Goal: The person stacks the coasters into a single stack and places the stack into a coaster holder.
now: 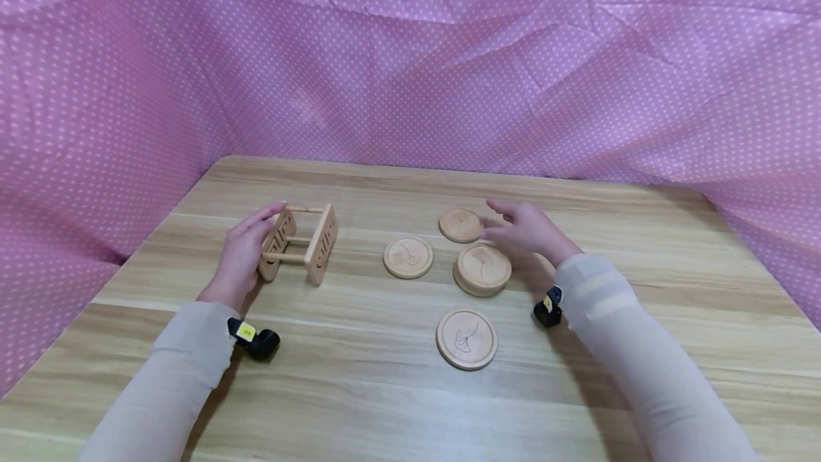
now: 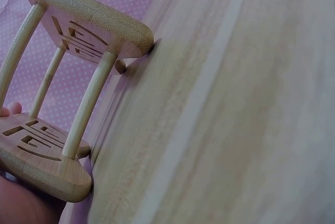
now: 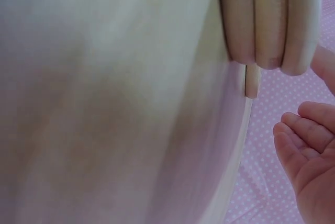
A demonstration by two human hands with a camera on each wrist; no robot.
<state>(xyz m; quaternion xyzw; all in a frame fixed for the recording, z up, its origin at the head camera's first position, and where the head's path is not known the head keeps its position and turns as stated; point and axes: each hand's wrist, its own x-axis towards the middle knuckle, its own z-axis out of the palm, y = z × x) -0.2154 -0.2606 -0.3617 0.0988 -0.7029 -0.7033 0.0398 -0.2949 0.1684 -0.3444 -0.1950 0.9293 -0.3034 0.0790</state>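
Observation:
A wooden coaster holder [image 1: 298, 241], two carved side panels joined by rods, stands on the table at left. My left hand [image 1: 241, 259] grips its left panel from outside; in the left wrist view fingertips [image 2: 14, 108] show at that panel's edge. My right hand [image 1: 529, 231] hovers behind a stack of round wooden coasters [image 1: 482, 269], its fingers loosely bent and holding nothing. Close to its fingertips lies a single coaster [image 1: 460, 225]. In the right wrist view the stack [image 3: 271, 22] appears edge-on, with the hand [image 3: 314, 156] apart from it.
One coaster [image 1: 408, 257] lies between the holder and the stack. Another coaster [image 1: 467, 339], with a leaf engraving, lies nearer the front. All rest on a wood-grain table [image 1: 346, 391]. Pink dotted cloth [image 1: 410, 63] hangs behind and at both sides.

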